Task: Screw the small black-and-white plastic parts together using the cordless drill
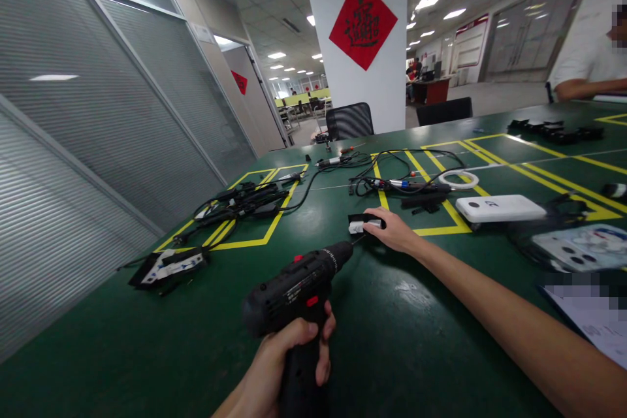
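Observation:
A black cordless drill [294,290] with red buttons is gripped by its handle in my left hand [289,356]. Its chuck points away and to the right, and a thin bit reaches toward a small black-and-white block [358,225]. My right hand [385,228] is closed around the right end of that block, on the green tabletop. Whether the bit's tip touches the block I cannot tell.
Bundled black cables [240,206] lie inside yellow tape at the left, near a black pouch [169,268]. Ahead are pen-like tools on cords [401,186]. A white power bank [499,208], a phone [578,247] and a clipboard [588,317] lie right. Another person [588,65] sits far right.

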{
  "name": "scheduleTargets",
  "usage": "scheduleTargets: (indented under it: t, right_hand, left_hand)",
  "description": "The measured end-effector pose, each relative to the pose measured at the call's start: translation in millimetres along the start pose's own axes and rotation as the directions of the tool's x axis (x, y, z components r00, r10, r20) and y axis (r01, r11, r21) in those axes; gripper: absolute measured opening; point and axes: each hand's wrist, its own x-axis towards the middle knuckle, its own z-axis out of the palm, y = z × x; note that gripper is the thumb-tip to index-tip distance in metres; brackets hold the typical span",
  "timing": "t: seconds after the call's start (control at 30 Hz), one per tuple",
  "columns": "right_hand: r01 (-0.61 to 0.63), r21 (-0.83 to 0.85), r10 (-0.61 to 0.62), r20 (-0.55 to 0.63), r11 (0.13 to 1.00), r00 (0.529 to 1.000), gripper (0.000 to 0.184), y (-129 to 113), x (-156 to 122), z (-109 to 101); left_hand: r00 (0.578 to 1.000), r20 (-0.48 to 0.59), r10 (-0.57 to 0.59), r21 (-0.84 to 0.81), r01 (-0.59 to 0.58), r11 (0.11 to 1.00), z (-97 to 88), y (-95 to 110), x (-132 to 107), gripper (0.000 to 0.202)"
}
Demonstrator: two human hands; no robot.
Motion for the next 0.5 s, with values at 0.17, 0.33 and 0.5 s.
scheduleTargets:
  t: [0.17,0.33,0.5]
  right_hand:
    - [-0.004,-0.001,0.004,0.009,1.000,1.000,0.040,4.5,3.7,-1.1]
    - [0.012,-0.026,-0.012,0.011,1.000,1.000,0.040,12.3,12.5,-3.6]
    - [-0.006,-0.048,0.004,-0.036,0.999,0.999,0.038,19.4,20.5,-2.2]
  left_hand:
    - [0.999,-0.036,0.007,0.007,-0.007,1.000,6.5,0.0,2.0,0.022]
    - [1.000,-0.002,0.007,0.076,-0.007,0.997,7.6,3.3,13.1,0.021]
    - [1.000,-0.010,0.010,0.089,-0.009,0.996,6.7,6.1,26.2,0.021]
